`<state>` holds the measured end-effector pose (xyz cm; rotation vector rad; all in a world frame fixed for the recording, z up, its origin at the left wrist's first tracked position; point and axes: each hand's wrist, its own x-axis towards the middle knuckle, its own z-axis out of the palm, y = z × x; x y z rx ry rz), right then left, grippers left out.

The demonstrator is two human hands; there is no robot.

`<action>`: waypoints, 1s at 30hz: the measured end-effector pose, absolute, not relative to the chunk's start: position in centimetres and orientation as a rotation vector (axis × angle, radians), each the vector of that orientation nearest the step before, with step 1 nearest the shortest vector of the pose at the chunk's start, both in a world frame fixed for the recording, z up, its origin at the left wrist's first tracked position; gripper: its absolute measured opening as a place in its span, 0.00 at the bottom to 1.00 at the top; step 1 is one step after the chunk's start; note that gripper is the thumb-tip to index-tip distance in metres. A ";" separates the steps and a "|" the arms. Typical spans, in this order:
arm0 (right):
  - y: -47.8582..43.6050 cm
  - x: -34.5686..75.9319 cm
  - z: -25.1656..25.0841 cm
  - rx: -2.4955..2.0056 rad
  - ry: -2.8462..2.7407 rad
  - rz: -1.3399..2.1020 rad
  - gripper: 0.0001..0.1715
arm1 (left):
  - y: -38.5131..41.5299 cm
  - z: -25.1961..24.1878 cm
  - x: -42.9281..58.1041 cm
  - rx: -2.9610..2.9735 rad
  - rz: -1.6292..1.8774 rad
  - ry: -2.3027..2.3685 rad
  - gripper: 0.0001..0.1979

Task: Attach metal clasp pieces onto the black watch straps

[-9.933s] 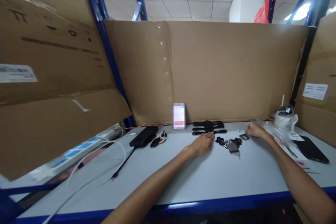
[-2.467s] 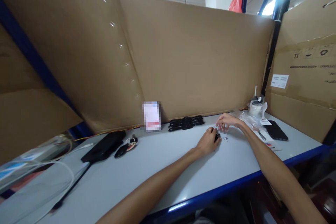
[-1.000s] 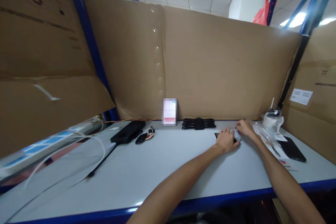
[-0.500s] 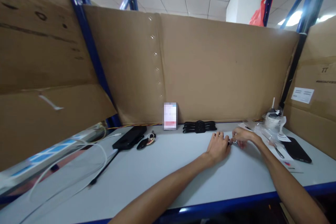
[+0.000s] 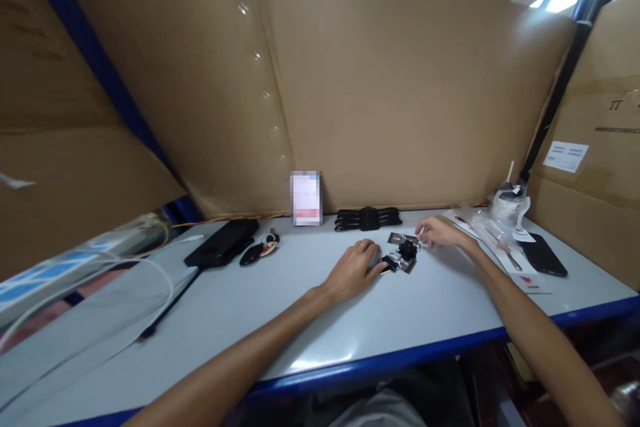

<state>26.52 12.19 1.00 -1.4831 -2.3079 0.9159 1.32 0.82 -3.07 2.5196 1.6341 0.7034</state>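
A small cluster of black and shiny metal pieces (image 5: 407, 251), with flat silvery plates and wire-like parts, lies on the white table between my hands. Its exact kind cannot be made out. My left hand (image 5: 357, 268) rests on the table left of it, fingers loosely spread, the thumb at the cluster's left edge. On the upper right side is my right hand (image 5: 440, 233), its fingers bent but apart, with the tips beside the metal pieces. Neither hand visibly grips anything.
Behind the cluster are a bundled black strap-like item (image 5: 369, 219) and a propped, blurred screen (image 5: 307, 199). Keys (image 5: 253, 253), a black device (image 5: 223, 243) and white cables stand left. To the right are a dark phone (image 5: 545, 255), plastic packaging (image 5: 493, 230) and a wrapped cup (image 5: 509, 203).
My hands have moved apart, the left one away to the left, uncovering the cluster of black and metal pieces that they had hidden. The head view has tilted down.
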 end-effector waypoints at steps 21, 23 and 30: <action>10.8 24.9 0.5 -1.361 -2.626 0.172 0.15 | 9.2 -1.5 -0.9 2.458 0.532 2.036 0.16; 10.8 25.2 0.8 -1.415 -2.595 0.146 0.11 | 9.6 -1.8 -0.6 2.463 0.513 2.052 0.16; 11.2 25.2 1.2 -1.587 -2.418 -0.078 0.25 | 9.6 -2.5 -1.2 2.435 0.495 2.071 0.15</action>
